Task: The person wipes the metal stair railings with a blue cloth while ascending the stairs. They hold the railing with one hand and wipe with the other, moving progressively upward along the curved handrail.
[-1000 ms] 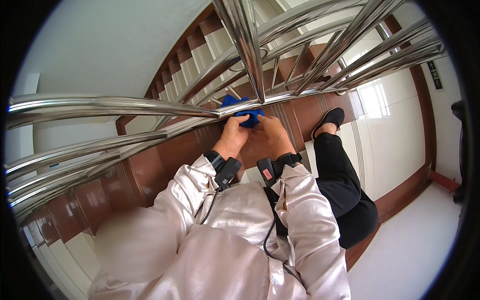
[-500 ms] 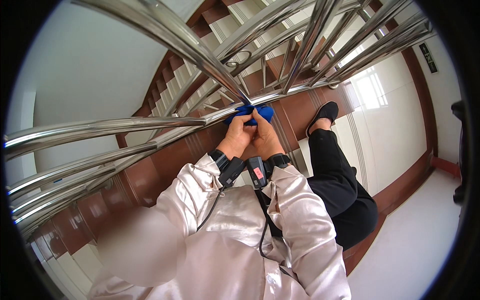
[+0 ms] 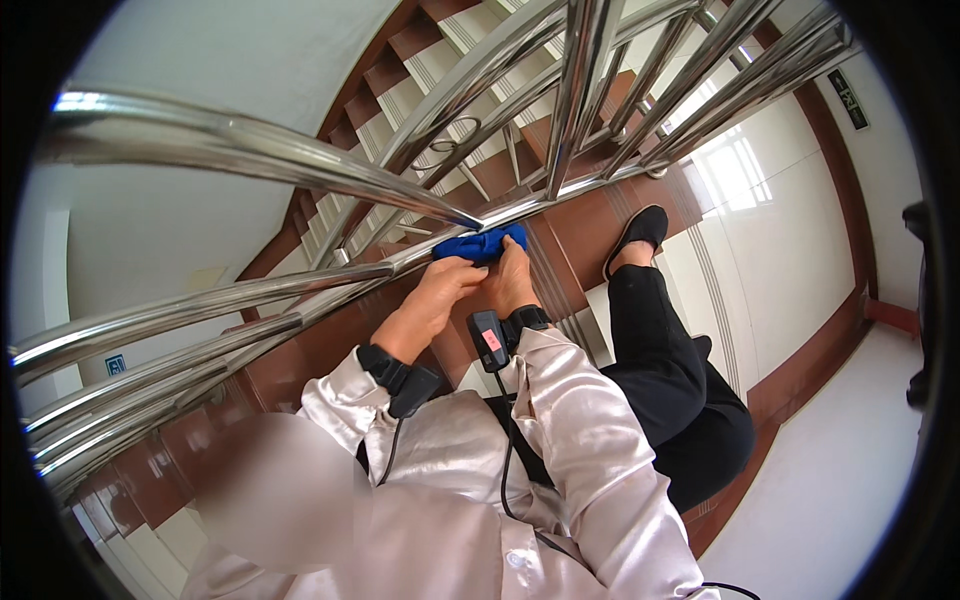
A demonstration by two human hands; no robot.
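A blue cloth (image 3: 480,243) is pressed against the shiny lower rail (image 3: 530,207) of a metal stair railing, close to the foot of a baluster (image 3: 330,172). My left hand (image 3: 432,300) has its fingers closed at the cloth's near left edge. At the cloth's right end, my right hand (image 3: 512,277) grips it with fingers curled behind, partly hidden by the fabric. Both wrists wear black straps, each with a small black device (image 3: 490,341) and a cable.
Brown-edged steps (image 3: 410,85) run beyond the railing. More metal balusters (image 3: 575,90) rise at the upper right. My foot in a black shoe (image 3: 640,235) rests on the brown-and-cream floor at the right. White walls (image 3: 200,90) stand on both sides.
My hands have moved left along the rail with the cloth. They have drawn apart, and the cloth now lies stretched lengthwise along the rail. My view has shifted slightly.
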